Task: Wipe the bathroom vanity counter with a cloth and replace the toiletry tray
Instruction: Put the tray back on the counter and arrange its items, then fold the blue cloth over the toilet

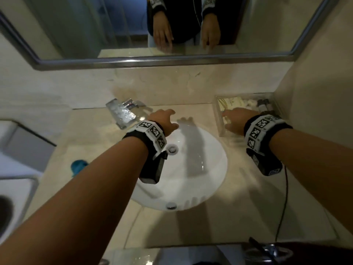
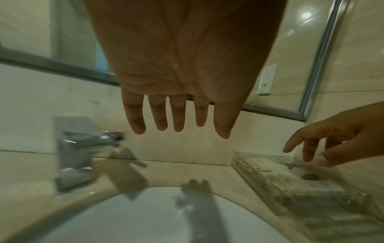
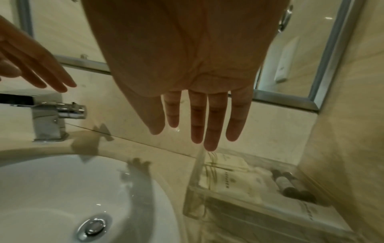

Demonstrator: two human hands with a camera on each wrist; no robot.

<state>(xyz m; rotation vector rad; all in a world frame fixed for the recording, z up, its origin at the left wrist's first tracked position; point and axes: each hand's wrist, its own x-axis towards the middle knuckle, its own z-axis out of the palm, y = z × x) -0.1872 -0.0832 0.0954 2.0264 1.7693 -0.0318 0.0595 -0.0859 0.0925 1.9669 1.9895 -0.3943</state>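
Observation:
A clear acrylic toiletry tray (image 1: 216, 111) sits in the back right corner of the beige counter (image 1: 238, 207), holding packets and small dark bottles. My right hand (image 1: 235, 120) hovers over the tray's left part, fingers spread, holding nothing. The right wrist view shows those straight fingers (image 3: 212, 131) above the tray wall (image 3: 197, 172). My left hand (image 1: 164, 120) is open above the back rim of the white sink (image 1: 215, 169), fingers (image 2: 176, 118) straight. A blue cloth (image 1: 78, 166) lies on the left counter, partly hidden by my left forearm.
A chrome faucet (image 1: 122, 111) stands behind the sink on the left. A framed mirror (image 1: 172, 61) runs along the back wall, and a side wall (image 1: 315, 92) closes off the right. A black cable (image 1: 284, 197) hangs over the right counter. White fixtures (image 1: 17, 169) stand at far left.

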